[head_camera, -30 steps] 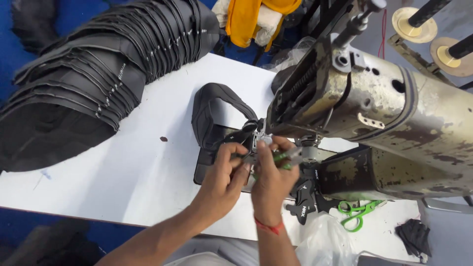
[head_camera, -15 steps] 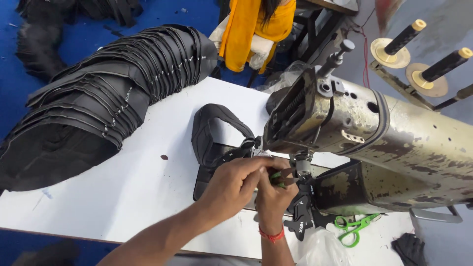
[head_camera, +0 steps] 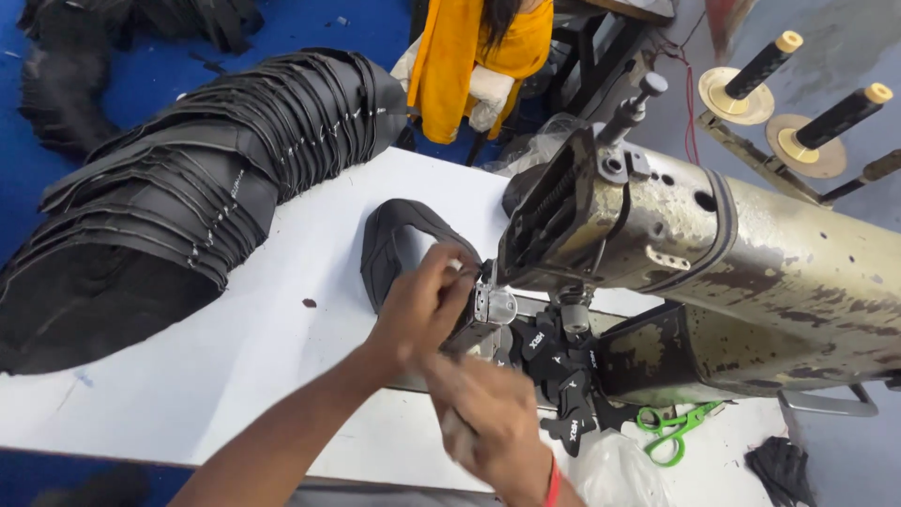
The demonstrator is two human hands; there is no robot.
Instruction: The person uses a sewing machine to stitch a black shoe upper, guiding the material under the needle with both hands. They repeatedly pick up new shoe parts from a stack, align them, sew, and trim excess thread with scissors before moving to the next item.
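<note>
Head view: our left hand [head_camera: 422,305] pinches the black shoe piece [head_camera: 399,246] at the sewing machine [head_camera: 694,272] needle, steadying it; our right hand [head_camera: 493,422] hangs curled below, grip unclear.

On the table [head_camera: 235,376], the stacked pieces [head_camera: 178,207] lie left of the sewing machine [head_camera: 732,272], scissors [head_camera: 671,427] below it.

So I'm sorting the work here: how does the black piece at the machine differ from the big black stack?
The black piece is single, curved in a loop beside the left hand; the stack is many pieces fanned in a long overlapping row, untouched. The piece is far smaller than the stack. Both are black and lie on the white table.
</note>
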